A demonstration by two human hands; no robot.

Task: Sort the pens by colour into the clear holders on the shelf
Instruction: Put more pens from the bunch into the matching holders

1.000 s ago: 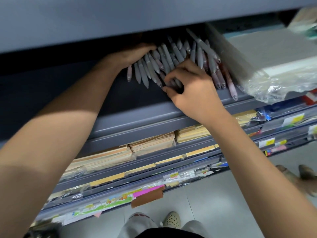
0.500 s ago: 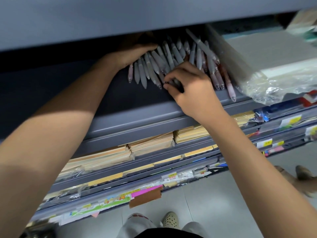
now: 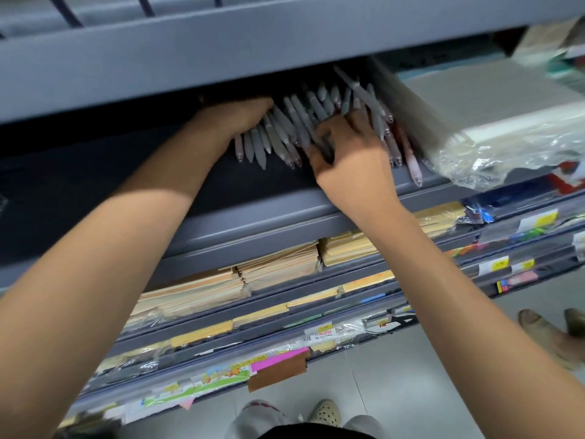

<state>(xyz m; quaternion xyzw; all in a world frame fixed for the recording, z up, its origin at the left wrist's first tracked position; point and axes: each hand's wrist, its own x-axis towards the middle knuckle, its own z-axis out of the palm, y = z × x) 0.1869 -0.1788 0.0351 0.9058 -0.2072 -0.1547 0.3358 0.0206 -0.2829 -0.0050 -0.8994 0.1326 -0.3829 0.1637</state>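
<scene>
Below the pens (image 3: 279, 129), a shelf label (image 3: 323, 333) reads No.4734

We get soft light, but the shelf recess (image 3: 95, 185) sits dark. Glare flecks the plastic wrap (image 3: 493, 153); our edges bend.

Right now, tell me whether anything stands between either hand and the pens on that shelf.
Nothing visible does. The left hand rests on the pens from the left and the right hand pinches some at the front. The upper shelf overhangs them and hides the left fingertips.
</scene>
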